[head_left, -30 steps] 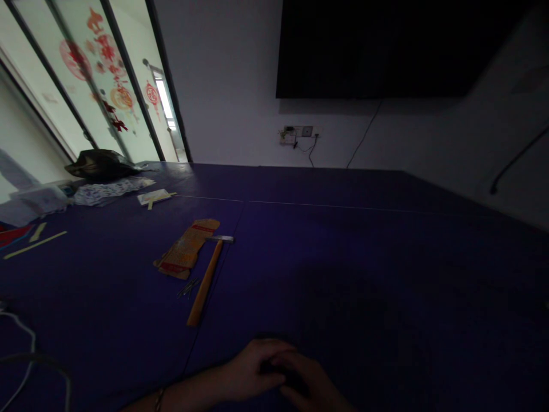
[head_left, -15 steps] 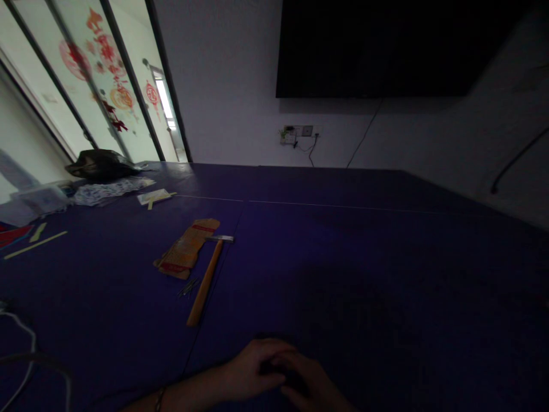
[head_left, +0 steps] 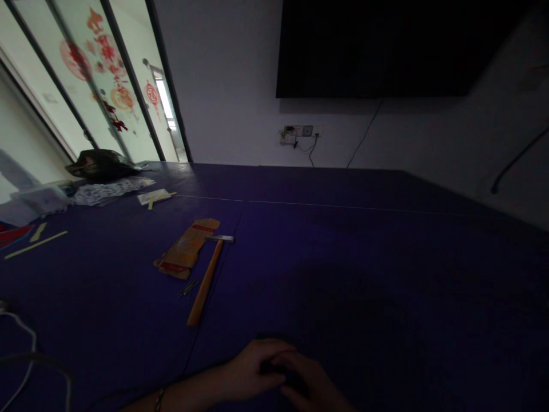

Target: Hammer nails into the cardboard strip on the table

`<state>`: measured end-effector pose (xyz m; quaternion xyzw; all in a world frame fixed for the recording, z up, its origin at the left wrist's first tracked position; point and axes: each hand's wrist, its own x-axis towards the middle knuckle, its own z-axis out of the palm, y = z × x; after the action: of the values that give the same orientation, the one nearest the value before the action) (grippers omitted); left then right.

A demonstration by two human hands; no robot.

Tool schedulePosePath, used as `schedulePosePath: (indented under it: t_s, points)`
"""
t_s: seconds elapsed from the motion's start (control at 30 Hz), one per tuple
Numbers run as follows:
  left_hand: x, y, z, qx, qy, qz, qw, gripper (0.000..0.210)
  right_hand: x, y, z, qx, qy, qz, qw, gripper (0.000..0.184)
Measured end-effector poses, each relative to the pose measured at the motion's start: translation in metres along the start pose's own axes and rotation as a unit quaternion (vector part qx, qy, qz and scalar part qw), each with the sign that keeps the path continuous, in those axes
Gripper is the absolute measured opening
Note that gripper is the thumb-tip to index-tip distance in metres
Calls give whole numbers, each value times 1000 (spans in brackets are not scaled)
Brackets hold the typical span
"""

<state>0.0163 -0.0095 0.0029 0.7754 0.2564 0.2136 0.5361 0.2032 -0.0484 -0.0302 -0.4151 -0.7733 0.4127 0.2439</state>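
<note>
My left hand (head_left: 251, 372) rests near the bottom edge of the head view, its curved fingers meeting those of my right hand (head_left: 317, 382). A dark gap shows between thumb and fingers on each hand, with no object visible in it. Ahead and to the left, a hammer (head_left: 207, 280) with a wooden handle and a metal head lies on the purple tabletop (head_left: 274, 269). Several nails (head_left: 189, 287) lie loose beside its handle. The hammer's head touches or overlaps the edge of a flattened piece of brown cardboard packaging (head_left: 184, 252). Neither hand touches these things.
A black bag (head_left: 102, 165), crumpled plastic packaging (head_left: 107, 190) and a clear box (head_left: 38, 200) stand at the far left. Yellowish strips (head_left: 36, 245) lie near the left edge. Cables (head_left: 32, 343) loop at lower left. A television (head_left: 386, 51) hangs on the wall.
</note>
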Motion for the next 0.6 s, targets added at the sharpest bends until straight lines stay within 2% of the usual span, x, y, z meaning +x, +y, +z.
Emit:
schedulePosePath:
  t_s: [0.6]
  points:
    - [0, -3, 1, 16, 1, 0, 1000, 47, 0, -2, -1, 5, 4, -2, 1000, 35]
